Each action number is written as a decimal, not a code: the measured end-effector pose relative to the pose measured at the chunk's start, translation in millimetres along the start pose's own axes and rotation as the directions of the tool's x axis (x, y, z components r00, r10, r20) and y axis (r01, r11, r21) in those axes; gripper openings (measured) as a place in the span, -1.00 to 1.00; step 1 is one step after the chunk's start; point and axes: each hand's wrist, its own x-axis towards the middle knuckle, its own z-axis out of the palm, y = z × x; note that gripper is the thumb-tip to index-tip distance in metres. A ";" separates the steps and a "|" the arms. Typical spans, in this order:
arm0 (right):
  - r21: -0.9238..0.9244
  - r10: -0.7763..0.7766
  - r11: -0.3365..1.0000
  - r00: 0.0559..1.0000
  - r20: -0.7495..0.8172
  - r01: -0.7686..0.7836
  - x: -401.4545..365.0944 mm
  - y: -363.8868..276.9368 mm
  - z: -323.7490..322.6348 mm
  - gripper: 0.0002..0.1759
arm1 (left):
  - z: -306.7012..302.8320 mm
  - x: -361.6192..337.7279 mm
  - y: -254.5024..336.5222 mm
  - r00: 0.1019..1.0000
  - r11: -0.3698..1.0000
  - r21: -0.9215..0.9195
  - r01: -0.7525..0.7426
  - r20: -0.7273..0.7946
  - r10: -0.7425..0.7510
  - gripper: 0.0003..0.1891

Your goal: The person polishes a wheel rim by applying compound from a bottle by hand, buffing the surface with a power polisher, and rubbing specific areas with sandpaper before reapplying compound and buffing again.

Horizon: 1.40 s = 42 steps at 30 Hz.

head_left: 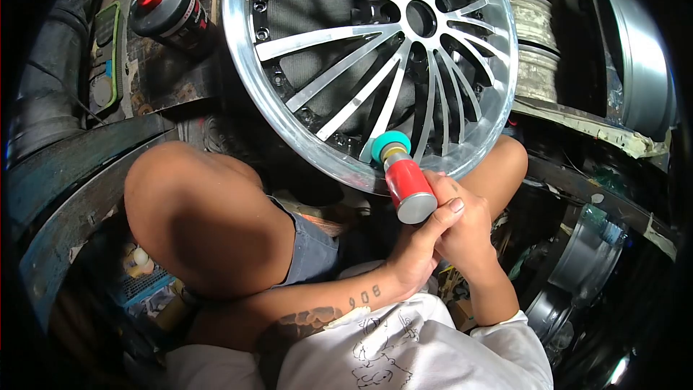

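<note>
Fingers point(439, 182) of left hand point(417, 253), right hand point(468, 220) curled closed round red polisher point(410, 182); teal pad point(390, 140) against wheel point(332, 33).

Both hands are bunched together around 4 o'clock, fwiw. Left hand point(419, 256) has its thumb laid over the right hand point(465, 225), aimed at 1. Tattooed left forearm point(310, 314) comes in from 7, right forearm point(489, 285) from 5.
</note>
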 end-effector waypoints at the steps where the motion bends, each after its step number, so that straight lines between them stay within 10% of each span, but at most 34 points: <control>1: 0.001 -0.014 1.000 1.000 -0.017 0.014 -0.1 1.2 -0.1 -0.47 | 0.5 0.7 -1.5 1.000 1.000 0.011 -0.007 -0.006 0.007 -0.11; 42: -0.015 -0.015 1.000 0.997 0.070 0.016 2.9 4.0 -7.5 -0.45 | 2.3 0.3 1.0 0.998 0.995 -0.096 -0.018 0.055 0.023 -0.18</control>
